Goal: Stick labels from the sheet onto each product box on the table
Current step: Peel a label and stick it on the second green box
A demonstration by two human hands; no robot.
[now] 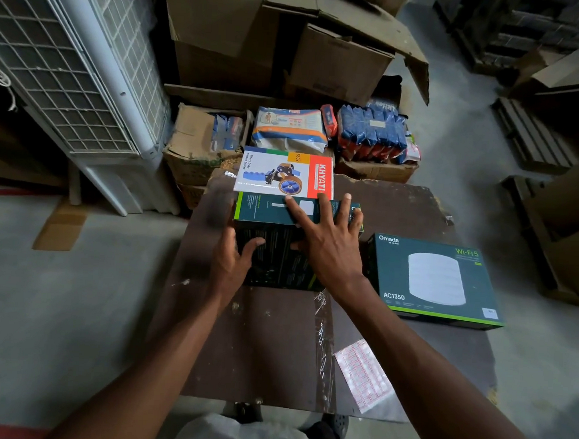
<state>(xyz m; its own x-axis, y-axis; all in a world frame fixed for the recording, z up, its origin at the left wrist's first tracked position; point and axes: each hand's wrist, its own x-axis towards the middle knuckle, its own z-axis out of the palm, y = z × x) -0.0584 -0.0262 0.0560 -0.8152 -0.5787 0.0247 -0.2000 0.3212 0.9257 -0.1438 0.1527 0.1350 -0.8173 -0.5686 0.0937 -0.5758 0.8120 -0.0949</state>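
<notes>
Two hands are on a dark green box (273, 245) that stands in the middle of the brown counter (276, 335). The left hand (228, 261) curls its fingers (254, 242) round the box's left side and grips it. The right hand (327, 241) lies over the top with its fingers (293, 208) spread out and straight, pressing down. Just behind it lies a white and red box (283, 174), touching its back edge. Another green box (435, 278) lies flat to the right, a little apart. The label sheet (364, 375), pink and white, lies near the front right of the counter, well apart from the hands. I cannot tell if a label is under the right hand. To do this step well, I think the left hand should hold the box steady while the right hand rubs flat and firm, so any label lies smooth with no bumps.
</notes>
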